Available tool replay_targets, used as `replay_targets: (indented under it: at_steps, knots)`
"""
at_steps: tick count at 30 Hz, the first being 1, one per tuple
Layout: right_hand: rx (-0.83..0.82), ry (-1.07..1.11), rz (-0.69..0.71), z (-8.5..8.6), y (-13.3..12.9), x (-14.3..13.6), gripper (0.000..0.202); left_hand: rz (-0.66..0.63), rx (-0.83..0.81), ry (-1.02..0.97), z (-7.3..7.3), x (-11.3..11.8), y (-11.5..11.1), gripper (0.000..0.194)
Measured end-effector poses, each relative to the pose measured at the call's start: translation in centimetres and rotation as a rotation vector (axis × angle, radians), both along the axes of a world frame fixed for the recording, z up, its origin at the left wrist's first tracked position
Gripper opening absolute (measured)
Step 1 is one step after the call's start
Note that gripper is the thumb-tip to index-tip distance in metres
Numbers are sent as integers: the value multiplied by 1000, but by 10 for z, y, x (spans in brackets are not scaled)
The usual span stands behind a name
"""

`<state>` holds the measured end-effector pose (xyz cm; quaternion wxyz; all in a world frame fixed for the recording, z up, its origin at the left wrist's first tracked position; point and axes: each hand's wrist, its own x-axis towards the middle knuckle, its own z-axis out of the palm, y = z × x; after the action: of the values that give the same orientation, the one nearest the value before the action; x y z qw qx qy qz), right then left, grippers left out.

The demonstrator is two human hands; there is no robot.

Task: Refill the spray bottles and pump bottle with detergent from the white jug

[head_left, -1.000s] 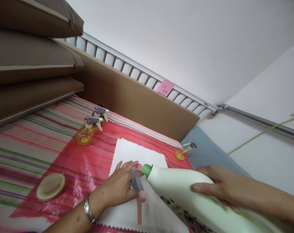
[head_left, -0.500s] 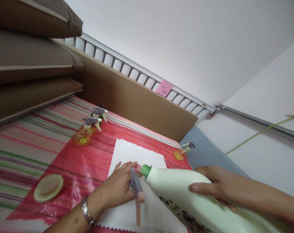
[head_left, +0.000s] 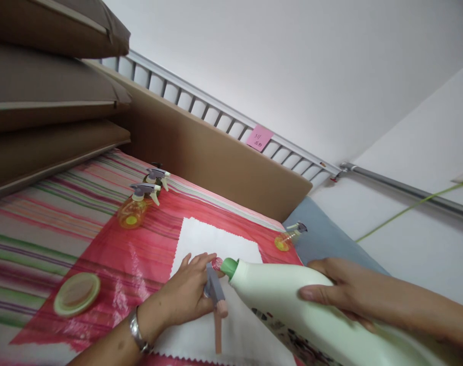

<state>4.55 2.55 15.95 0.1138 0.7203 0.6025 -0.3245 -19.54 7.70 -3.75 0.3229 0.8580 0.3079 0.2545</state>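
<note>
My right hand (head_left: 342, 290) grips a large pale-green jug-style bottle (head_left: 288, 284), tilted so its green spout (head_left: 229, 267) points left. The spout meets a small pinkish, clear ribbed opening (head_left: 216, 263) at the fingertips of my left hand (head_left: 191, 295). What lies under that opening is hidden. My left hand is closed, its thumb against a grey-and-pink trigger sprayer head (head_left: 215, 291) whose pink trigger hangs down. A white cloth (head_left: 216, 239) with zigzag edges lies beneath both hands.
Two amber spray bottles (head_left: 131, 213) stand at the back left, and another spray bottle (head_left: 287, 239) at the back right. A round pale lid or dish (head_left: 77, 295) lies left on the red sheet (head_left: 117, 254). Stacked brown cushions (head_left: 52, 86) and a brown board (head_left: 201, 147) border the surface.
Almost nothing differs. The pale-green bottle and both hands keep their places, with the spout still at the opening; the bottle's lower body is shifted very slightly.
</note>
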Motion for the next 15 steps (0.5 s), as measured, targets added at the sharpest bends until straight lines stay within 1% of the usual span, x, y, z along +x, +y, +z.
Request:
replay_targets:
  at_steps: [15]
  knots:
    - [24, 1, -11, -1, -1, 2, 41, 1, -22, 19, -1, 0, 0, 50]
